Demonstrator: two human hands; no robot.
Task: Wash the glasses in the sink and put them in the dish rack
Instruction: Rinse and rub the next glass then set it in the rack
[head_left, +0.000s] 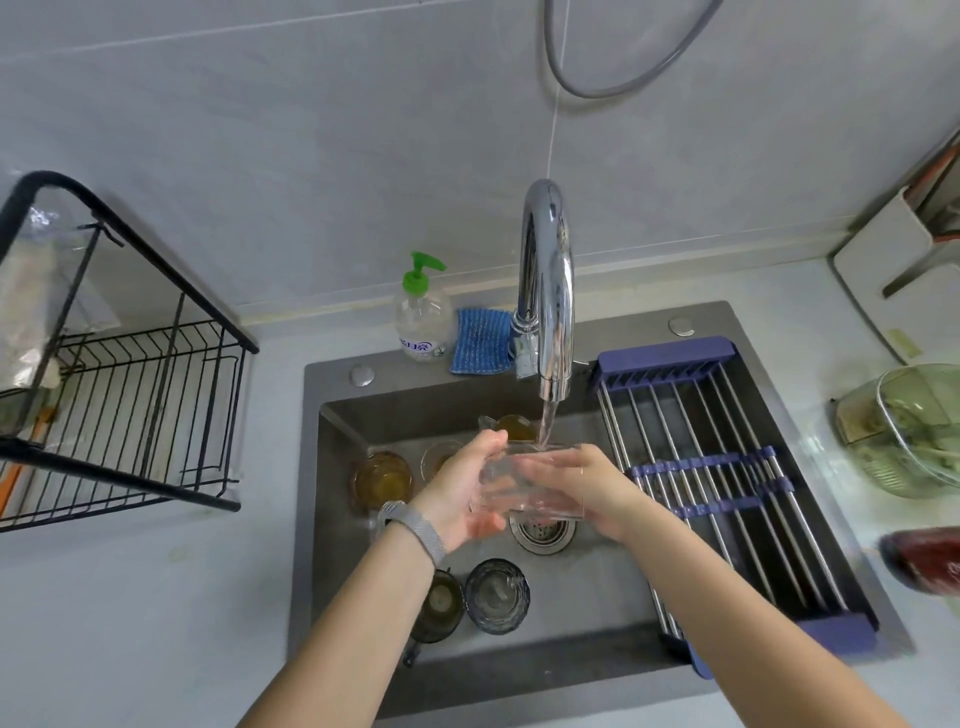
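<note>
Two bare forearms reached in from the bottom edge, nearest the camera, toward the middle of the sink (613, 587). Far left, a black wire dish rack (130, 410) stood on the pale counter (104, 597), its thin bars forming slots. The dark, matte, square-cornered sink held several glasses on its floor: an amber ribbed glass (383, 480) at the left, a green-tinted glass (441, 603) and a smoky faceted glass (497, 595) nearer the front, and another amber glass (514, 427) at the back. The left hand (462, 493), a mesh metal band at its wrist, cupped the side of a clear glass (530, 483) with its fingers curled around it. That glass, transparent and straight-walled, was held above the round steel drain (543, 530), under a stream running from the curved chrome faucet (548, 291). The right hand (592, 483) gripped its other side, fingers wrapped against the wall. Behind, a clear soap bottle (422, 317) with a green pump stood beside a blue woven cloth (480, 340). Right of the hands, a roll-up drying rack (727, 499) of steel rods with purple ends spanned the basin.
</note>
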